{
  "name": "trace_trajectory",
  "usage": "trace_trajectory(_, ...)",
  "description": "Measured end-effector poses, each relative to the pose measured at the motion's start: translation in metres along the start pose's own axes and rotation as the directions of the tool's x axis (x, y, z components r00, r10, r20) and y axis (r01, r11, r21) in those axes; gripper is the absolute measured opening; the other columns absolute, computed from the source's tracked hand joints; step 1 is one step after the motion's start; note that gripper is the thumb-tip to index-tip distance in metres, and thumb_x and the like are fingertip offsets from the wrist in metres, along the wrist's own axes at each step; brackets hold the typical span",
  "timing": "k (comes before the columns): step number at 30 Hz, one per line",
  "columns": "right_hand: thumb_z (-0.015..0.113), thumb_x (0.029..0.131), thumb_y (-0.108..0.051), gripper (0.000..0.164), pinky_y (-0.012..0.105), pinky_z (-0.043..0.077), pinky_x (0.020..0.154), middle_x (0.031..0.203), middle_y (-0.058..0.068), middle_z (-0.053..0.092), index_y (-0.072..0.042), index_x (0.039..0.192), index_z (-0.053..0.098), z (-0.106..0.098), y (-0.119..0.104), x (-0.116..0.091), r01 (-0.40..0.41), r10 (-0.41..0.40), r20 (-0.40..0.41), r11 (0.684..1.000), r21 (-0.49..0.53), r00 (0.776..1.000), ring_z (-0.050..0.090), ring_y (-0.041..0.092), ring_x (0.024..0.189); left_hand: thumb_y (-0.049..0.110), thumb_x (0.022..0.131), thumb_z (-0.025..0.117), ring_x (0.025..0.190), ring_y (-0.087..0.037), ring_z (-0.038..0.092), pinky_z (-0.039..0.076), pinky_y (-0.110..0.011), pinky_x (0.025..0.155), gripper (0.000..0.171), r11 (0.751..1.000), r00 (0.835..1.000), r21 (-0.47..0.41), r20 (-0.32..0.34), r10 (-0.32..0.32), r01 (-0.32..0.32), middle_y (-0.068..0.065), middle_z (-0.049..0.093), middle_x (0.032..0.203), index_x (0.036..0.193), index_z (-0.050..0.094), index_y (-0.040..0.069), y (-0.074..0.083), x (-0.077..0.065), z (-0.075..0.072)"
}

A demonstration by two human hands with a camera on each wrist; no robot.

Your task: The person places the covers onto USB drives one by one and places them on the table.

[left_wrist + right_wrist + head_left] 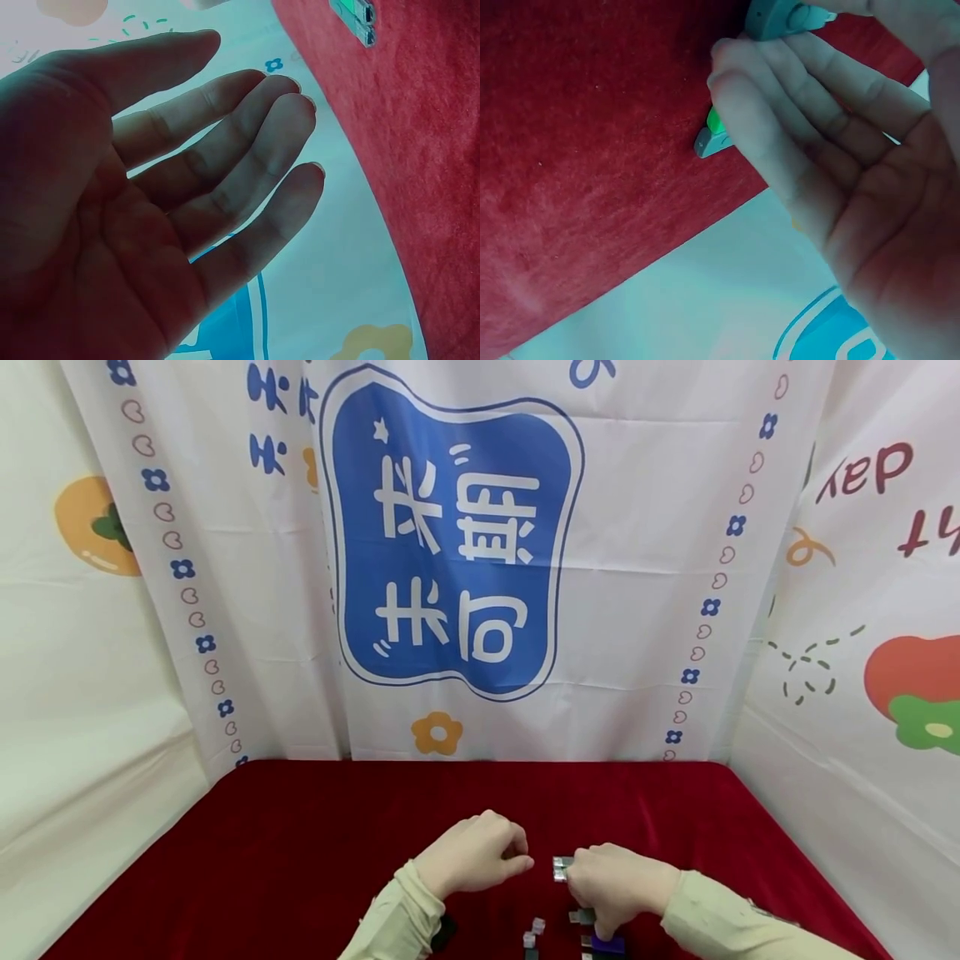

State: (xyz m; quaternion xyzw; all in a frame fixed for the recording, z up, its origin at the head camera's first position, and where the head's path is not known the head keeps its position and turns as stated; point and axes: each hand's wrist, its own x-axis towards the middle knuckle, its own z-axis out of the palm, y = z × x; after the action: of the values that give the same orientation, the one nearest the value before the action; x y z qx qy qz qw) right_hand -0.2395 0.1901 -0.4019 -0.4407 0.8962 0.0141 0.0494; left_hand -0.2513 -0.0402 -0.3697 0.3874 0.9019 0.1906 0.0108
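Observation:
My left hand [476, 856] is above the red cloth with nothing in it. In the left wrist view its fingers [262, 150] are loosely bent and the thumb stands apart. My right hand [622, 885] is low among several USB sticks, with a grey USB stick [776, 19] between its thumb and fingertips. Close to the thumb tip lies a purple USB stick [607, 945]. Two silver-ended USB sticks [560, 869] lie side by side just left of the right knuckles; a green part [714, 120] shows behind the fingers. The right hand hides some of the sticks.
Two small clear pieces [538, 926] lie left of the sticks, near a dark stick at the bottom edge. A black object [444, 932] shows beside the left sleeve. Red cloth [322, 827] covers the table, with printed curtains [637, 610] behind and at both sides.

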Motion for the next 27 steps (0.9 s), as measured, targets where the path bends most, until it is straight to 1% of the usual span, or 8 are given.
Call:
trace_trajectory(2,0.088,0.065,-0.015,0.049,0.017,0.024,0.038,0.043,-0.014,0.026,-0.02,0.049,0.042,-0.003,0.003,-0.004,-0.011,0.012,-0.031,0.999,0.051,0.999,0.021,-0.001,0.043,0.026,0.093,0.071,0.058,-0.001,0.052,0.046,-0.018,0.055,0.008,1.0,1.0,-0.005,0.006,-0.001,0.001,0.017,0.057,0.071,0.091,0.076,0.019,0.0,0.0,0.001)
trace_trajectory(4,0.086,0.066,-0.013,0.044,0.017,0.026,0.039,0.045,-0.015,0.03,-0.02,0.051,0.046,-0.008,0.006,-0.008,-0.033,0.04,-0.061,0.992,0.119,0.997,0.024,0.0,0.043,0.025,0.092,0.071,0.058,0.0,0.053,0.046,-0.018,0.054,0.008,1.0,1.0,-0.011,0.013,-0.004,0.004,0.017,0.057,0.071,0.091,0.076,0.019,0.001,0.0,0.002)
trace_trajectory(8,0.084,0.066,-0.007,0.029,0.018,0.04,0.045,0.055,-0.019,0.047,-0.023,0.061,0.06,-0.024,0.012,-0.018,-0.067,0.1,-0.131,0.969,0.238,0.986,0.043,0.0,0.049,0.024,0.091,0.073,0.059,0.001,0.053,0.046,-0.017,0.056,0.007,1.0,0.999,-0.016,0.038,-0.004,0.005,0.017,0.058,0.072,0.089,0.075,0.019,0.002,0.001,0.005)
trace_trajectory(10,0.083,0.067,-0.005,0.026,0.02,0.044,0.046,0.058,-0.018,0.051,-0.022,0.065,0.063,-0.032,0.014,-0.022,-0.062,0.116,-0.166,0.953,0.297,0.979,0.047,0.001,0.051,0.023,0.09,0.074,0.061,0.001,0.053,0.046,-0.017,0.057,0.005,1.0,0.999,-0.009,0.052,0.006,-0.005,0.017,0.059,0.073,0.088,0.075,0.019,0.003,0.001,0.008)
trace_trajectory(15,0.079,0.071,0.0,0.024,0.022,0.049,0.05,0.063,-0.015,0.056,-0.021,0.071,0.066,-0.05,0.017,-0.028,0.004,0.115,-0.274,0.917,0.399,0.955,0.053,0.001,0.054,0.021,0.086,0.078,0.063,0.003,0.053,0.046,-0.016,0.059,0.005,0.999,0.995,0.026,0.092,0.029,-0.031,0.016,0.059,0.073,0.088,0.074,0.018,0.005,0.002,0.014)
trace_trajectory(18,0.078,0.075,0.0,0.023,0.024,0.052,0.054,0.068,-0.015,0.059,-0.022,0.076,0.068,-0.059,0.016,-0.032,0.04,0.117,-0.328,0.9,0.435,0.937,0.057,0.003,0.058,0.022,0.085,0.079,0.062,0.004,0.053,0.045,-0.015,0.058,0.008,0.999,0.991,0.032,0.131,0.032,-0.037,0.017,0.059,0.072,0.089,0.075,0.017,0.007,0.004,0.019)
trace_trajectory(24,0.076,0.078,-0.002,0.025,0.025,0.053,0.057,0.074,-0.015,0.061,-0.025,0.083,0.068,-0.066,0.01,-0.038,0.065,0.134,-0.417,0.901,0.429,0.899,0.058,0.005,0.061,0.023,0.083,0.082,0.061,0.006,0.052,0.044,-0.013,0.057,0.012,0.996,0.982,0.048,0.179,0.067,-0.077,0.017,0.059,0.071,0.089,0.075,0.016,0.01,0.006,0.029)
trace_trajectory(27,0.076,0.078,-0.002,0.026,0.026,0.053,0.057,0.075,-0.014,0.061,-0.025,0.084,0.068,-0.065,0.007,-0.041,0.07,0.144,-0.429,0.893,0.444,0.892,0.058,0.006,0.062,0.023,0.083,0.081,0.06,0.005,0.052,0.044,-0.014,0.056,0.012,0.995,0.979,0.054,0.191,0.069,-0.081,0.016,0.058,0.07,0.089,0.075,0.016,0.011,0.006,0.034)
